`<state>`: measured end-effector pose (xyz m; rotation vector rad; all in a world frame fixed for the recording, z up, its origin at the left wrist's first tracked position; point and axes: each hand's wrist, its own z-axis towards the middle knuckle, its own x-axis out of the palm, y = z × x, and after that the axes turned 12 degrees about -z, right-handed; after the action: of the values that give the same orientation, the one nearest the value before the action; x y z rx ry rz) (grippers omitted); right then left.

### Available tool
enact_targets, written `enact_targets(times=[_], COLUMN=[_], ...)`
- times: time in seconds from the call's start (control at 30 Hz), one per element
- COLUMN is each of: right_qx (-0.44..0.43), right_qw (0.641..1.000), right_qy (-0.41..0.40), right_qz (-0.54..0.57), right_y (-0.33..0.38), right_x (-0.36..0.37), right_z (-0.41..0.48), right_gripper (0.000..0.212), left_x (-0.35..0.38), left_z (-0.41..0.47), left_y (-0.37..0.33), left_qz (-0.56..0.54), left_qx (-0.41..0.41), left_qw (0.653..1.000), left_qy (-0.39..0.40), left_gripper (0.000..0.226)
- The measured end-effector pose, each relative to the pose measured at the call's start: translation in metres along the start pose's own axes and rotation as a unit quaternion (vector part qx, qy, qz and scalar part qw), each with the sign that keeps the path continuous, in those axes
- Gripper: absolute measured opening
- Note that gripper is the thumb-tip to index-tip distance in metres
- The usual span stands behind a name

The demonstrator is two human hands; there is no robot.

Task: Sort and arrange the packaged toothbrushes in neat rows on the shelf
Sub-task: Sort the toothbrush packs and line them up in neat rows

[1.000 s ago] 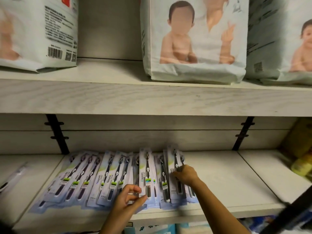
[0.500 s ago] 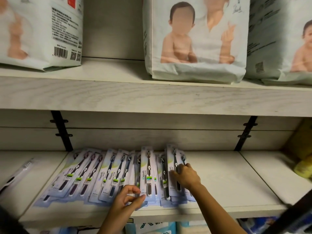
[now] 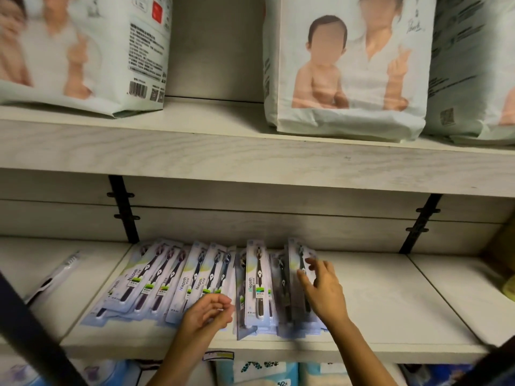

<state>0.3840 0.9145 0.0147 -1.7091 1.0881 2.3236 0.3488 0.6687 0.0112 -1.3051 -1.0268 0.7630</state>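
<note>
Several packaged toothbrushes point(image 3: 156, 280) in white-blue cards lie side by side on the lower shelf point(image 3: 390, 302), fanned and overlapping at the left. One pack point(image 3: 256, 288) lies straight in the middle, and a small stack point(image 3: 291, 277) sits at the right end of the row. My left hand point(image 3: 207, 310) hovers over the near ends of the middle packs with fingers loosely curled, holding nothing that I can see. My right hand point(image 3: 320, 291) has its fingers spread and touches the right-hand stack from its right side.
A single loose toothbrush point(image 3: 55, 274) lies on the shelf section to the left. Large diaper bags point(image 3: 348, 65) stand on the upper shelf. Black brackets point(image 3: 122, 210) run up the back wall. A dark bar point(image 3: 33, 330) crosses the lower left. Blue packages point(image 3: 264, 371) sit below.
My right hand has uncurled and now lies with spread fingers at the right stack. My left hand stays near the front edge, fingers slightly more curled. The view has shifted right.
</note>
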Motion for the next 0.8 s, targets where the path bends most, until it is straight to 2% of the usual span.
enact_targets(times=[0.1,0.37,0.57,0.8], right_qx=[-0.063,-0.149,-0.128,-0.143], right_qw=[0.995,0.977,0.960,0.957], right_qy=[-0.037,-0.023,-0.056,-0.043], right_qz=[0.064,0.148,0.244,0.250], right_y=[0.028,0.120,0.217,0.307], right_x=[-0.007,0.012,0.054,0.070], right_z=[-0.026,-0.097,-0.148,-0.193], right_gripper=[0.033,0.024,0.025,0.025], left_x=[-0.012,-0.086,-0.186,-0.274], left_z=[-0.003,-0.017,-0.030,-0.057], left_y=[-0.014,-0.042,-0.070,-0.109], left_qz=[0.008,-0.007,0.011,0.003], left_qx=[0.041,0.087,0.099,0.103], left_qw=[0.999,0.995,0.991,0.988], left_qy=[0.018,0.041,0.093,0.112], left_gripper=[0.012,0.016,0.017,0.021])
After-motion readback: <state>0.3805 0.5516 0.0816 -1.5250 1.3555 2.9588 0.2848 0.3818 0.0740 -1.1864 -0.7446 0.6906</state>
